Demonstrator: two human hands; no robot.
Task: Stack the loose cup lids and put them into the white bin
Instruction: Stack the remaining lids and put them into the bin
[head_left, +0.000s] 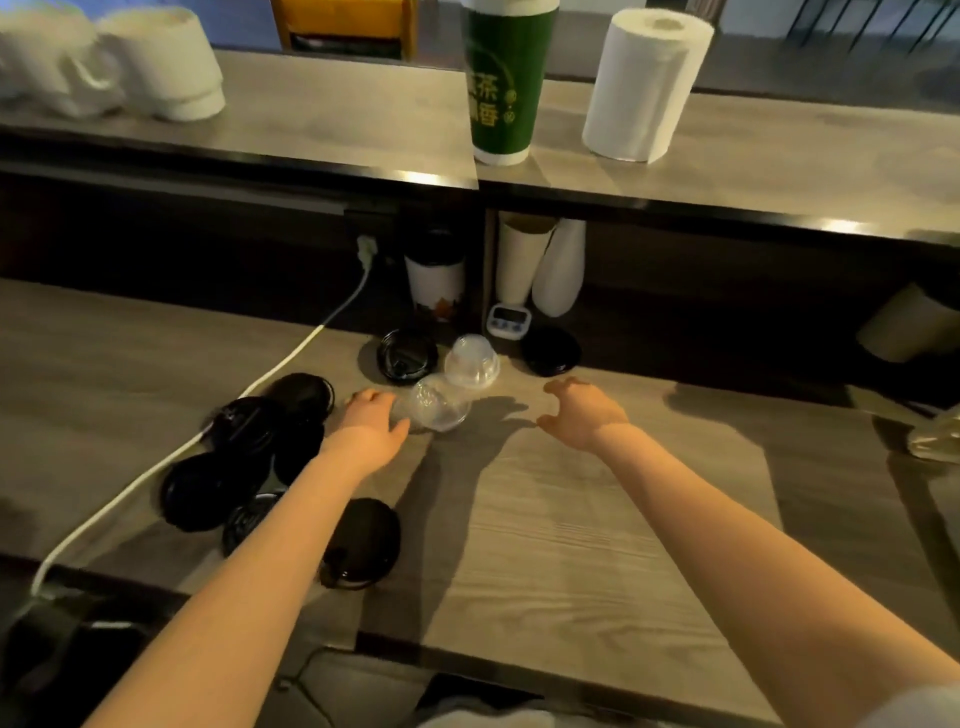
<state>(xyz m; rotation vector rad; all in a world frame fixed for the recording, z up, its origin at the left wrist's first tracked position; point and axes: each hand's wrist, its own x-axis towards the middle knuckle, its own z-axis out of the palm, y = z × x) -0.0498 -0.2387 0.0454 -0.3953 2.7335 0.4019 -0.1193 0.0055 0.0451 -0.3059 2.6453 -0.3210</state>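
Observation:
Several black cup lids (244, 431) lie scattered on the left of the wooden counter (597, 545), one more black lid (363, 540) near the front edge. Two further black lids sit at the back, one (408, 356) left of the clear lids and one (550, 351) right of them. Two clear dome lids lie mid-counter: the nearer dome lid (439, 405) and the farther dome lid (471, 362). My left hand (371, 426) reaches to the nearer dome, fingers at its left side, thumb below it. My right hand (582, 413) hovers open to the right, holding nothing. No white bin is in view.
A white power cable (291, 353) runs across the left of the counter. Under the raised shelf stand paper cups (435, 280), a white cup stack (519, 260) and a small timer (508, 320). On the shelf are a green cup (504, 88), a paper towel roll (644, 83) and white mugs (161, 62).

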